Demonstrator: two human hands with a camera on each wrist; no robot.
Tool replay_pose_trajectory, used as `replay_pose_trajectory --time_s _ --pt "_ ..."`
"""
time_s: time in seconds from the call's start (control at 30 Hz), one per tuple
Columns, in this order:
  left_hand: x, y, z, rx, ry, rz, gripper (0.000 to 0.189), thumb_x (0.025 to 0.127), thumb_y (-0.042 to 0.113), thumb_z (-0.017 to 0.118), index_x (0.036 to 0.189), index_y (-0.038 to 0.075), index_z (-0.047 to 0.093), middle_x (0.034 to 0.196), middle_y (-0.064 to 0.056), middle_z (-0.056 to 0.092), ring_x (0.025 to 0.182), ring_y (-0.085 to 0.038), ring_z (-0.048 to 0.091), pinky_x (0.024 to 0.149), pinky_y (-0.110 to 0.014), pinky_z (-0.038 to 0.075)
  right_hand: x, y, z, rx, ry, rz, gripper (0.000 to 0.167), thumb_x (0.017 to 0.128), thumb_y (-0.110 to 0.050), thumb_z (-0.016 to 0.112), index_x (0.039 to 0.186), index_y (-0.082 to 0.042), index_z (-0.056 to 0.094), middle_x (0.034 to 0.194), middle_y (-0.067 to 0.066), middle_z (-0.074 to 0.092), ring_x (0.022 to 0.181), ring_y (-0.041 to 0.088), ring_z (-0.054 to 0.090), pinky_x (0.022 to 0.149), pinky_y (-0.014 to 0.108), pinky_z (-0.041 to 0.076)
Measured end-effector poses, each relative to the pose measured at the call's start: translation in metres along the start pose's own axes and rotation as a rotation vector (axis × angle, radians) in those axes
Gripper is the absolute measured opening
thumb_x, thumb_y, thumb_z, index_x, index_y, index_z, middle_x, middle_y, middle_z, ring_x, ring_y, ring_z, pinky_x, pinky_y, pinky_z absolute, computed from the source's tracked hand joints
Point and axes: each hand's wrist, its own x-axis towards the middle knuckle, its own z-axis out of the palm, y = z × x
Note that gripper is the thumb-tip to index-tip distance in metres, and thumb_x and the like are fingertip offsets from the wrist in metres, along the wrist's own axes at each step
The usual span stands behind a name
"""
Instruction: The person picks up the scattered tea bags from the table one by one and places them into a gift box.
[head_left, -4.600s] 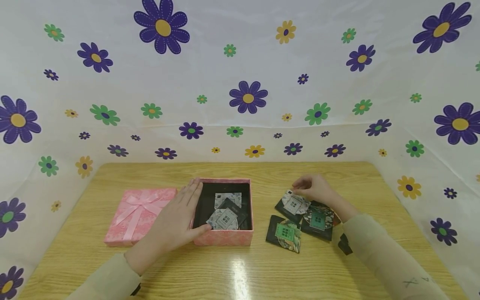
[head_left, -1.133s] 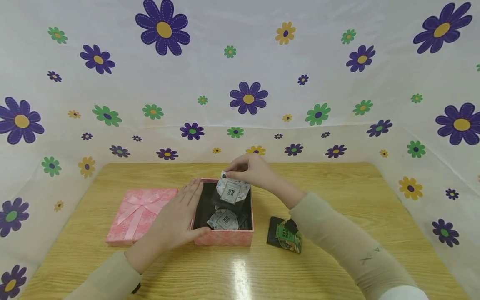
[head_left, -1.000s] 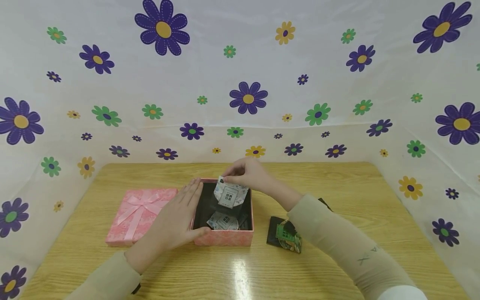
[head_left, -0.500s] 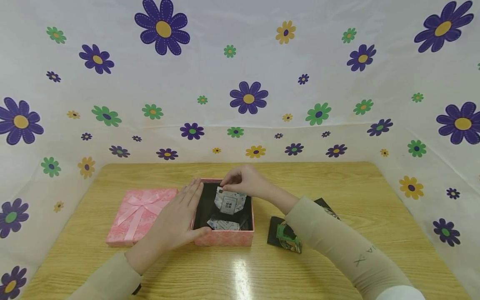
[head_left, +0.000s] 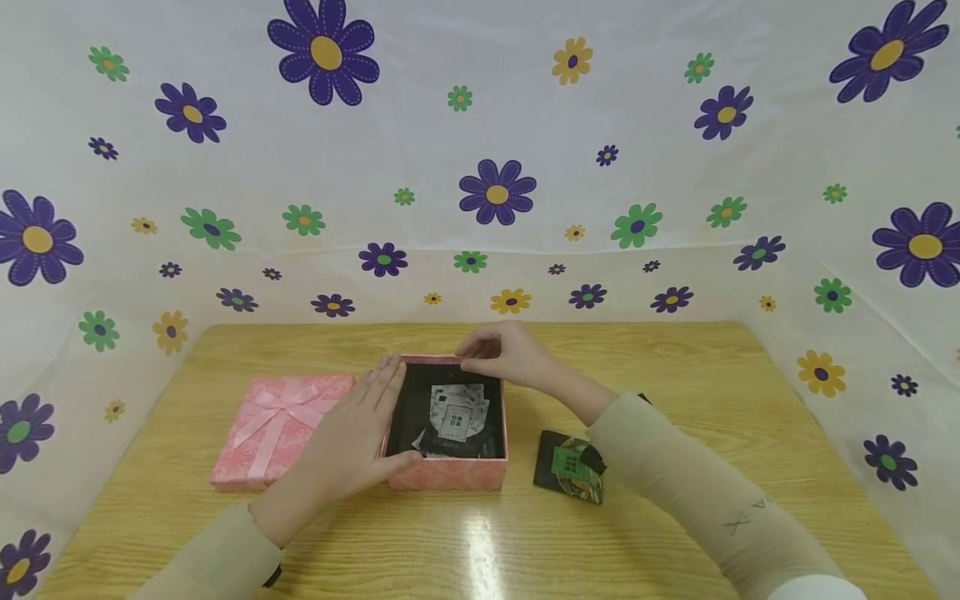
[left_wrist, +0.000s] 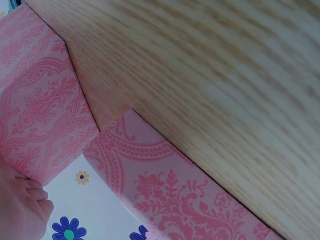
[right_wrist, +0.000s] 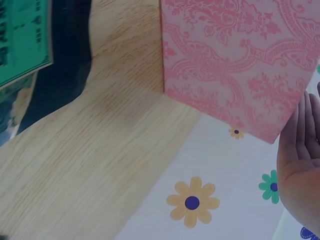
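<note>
An uncovered pink patterned box [head_left: 447,475] with a black inside stands mid-table. My left hand [head_left: 347,433] rests its straight fingers along the box's left rim, thumb at the front left corner. Inside lies a white-and-black square sachet [head_left: 456,414] with a printed label, over other sachets it mostly hides. My right hand [head_left: 512,354] is over the box's back right rim, fingers loosely bent, apart from the sachet and with nothing in them. The right wrist view shows the right hand [right_wrist: 302,160] beside the box wall [right_wrist: 240,60].
The pink lid [head_left: 281,429] with a ribbon bow lies left of the box. Right of it is a black sachet with a green label [head_left: 567,467], partly under the right sleeve [head_left: 675,475]. A dark corner shows behind that sleeve. Flowered cloth [head_left: 420,225] walls the table [head_left: 480,542].
My right hand has brought the white-and-black sachet from the table on the right into the box, let it go, and risen slightly toward the back right rim. The left hand has stayed put.
</note>
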Motion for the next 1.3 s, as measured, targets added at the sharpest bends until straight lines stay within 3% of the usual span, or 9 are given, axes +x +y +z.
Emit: replay_pose_trajectory --time_s 0.53,0.8,1.3 --pt "0.000 0.001 0.000 0.000 -0.024 -0.021 0.115 0.088 0.066 0.069 0.167 -0.004 0.021 0.177 -0.019 0.019 0.164 -0.038 0.024 0.131 -0.053 0.029 -0.040 0.017 -0.033 0.062 -0.025 0.076 0.021 0.097 -0.003 0.074 0.117 0.003 0.077 0.113 0.022 0.079 0.100 0.030 0.078 0.088 0.030 0.065" --pt "0.000 0.001 0.001 -0.011 -0.022 -0.026 0.116 0.088 0.065 0.069 0.167 -0.003 0.020 0.178 -0.019 0.018 0.164 -0.038 0.023 0.132 -0.054 0.029 -0.064 0.032 -0.044 0.054 -0.028 0.094 0.021 0.094 -0.001 0.077 0.115 0.005 0.077 0.111 0.027 0.077 0.096 0.026 0.078 0.088 0.029 0.065" --pt "0.000 0.003 0.000 -0.009 -0.017 -0.030 0.113 0.089 0.064 0.069 0.166 -0.004 0.023 0.176 -0.021 0.023 0.164 -0.038 0.025 0.131 -0.054 0.030 -0.105 0.074 -0.025 0.042 -0.111 0.133 0.025 0.092 -0.005 0.081 0.114 0.006 0.077 0.107 0.020 0.079 0.090 0.013 0.074 0.080 0.020 0.063"
